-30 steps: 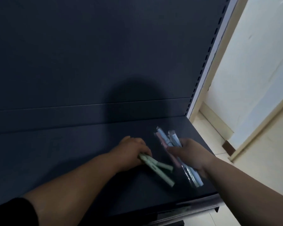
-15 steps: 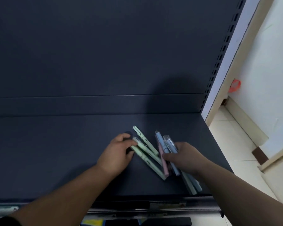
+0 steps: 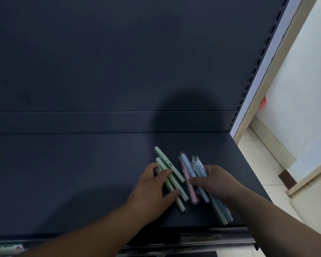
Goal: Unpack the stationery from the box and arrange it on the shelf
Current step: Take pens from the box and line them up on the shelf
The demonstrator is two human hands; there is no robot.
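On the dark shelf (image 3: 82,173), near its right end, lie several pastel pens. Three pale green pens (image 3: 171,171) lie side by side, slanting from upper left to lower right, and my left hand (image 3: 152,190) rests on them with straight fingers laid across the barrels. To their right my right hand (image 3: 215,182) grips a bundle of pink, blue and green pens (image 3: 189,175), some in clear wrappers; the bundle's lower ends (image 3: 222,214) stick out below my hand near the shelf's front edge. The box is not in view.
The shelf's dark back panel (image 3: 119,62) rises behind. A white slotted upright (image 3: 258,71) bounds the shelf on the right, with tiled floor (image 3: 263,164) and a pale wall (image 3: 304,89) beyond. A lower shelf's front rail (image 3: 193,240) runs along the bottom.
The green pens have gone from my left hand's grip to lying flat on the shelf, and that hand now rests on them. My right hand has lowered its bundle toward the shelf.
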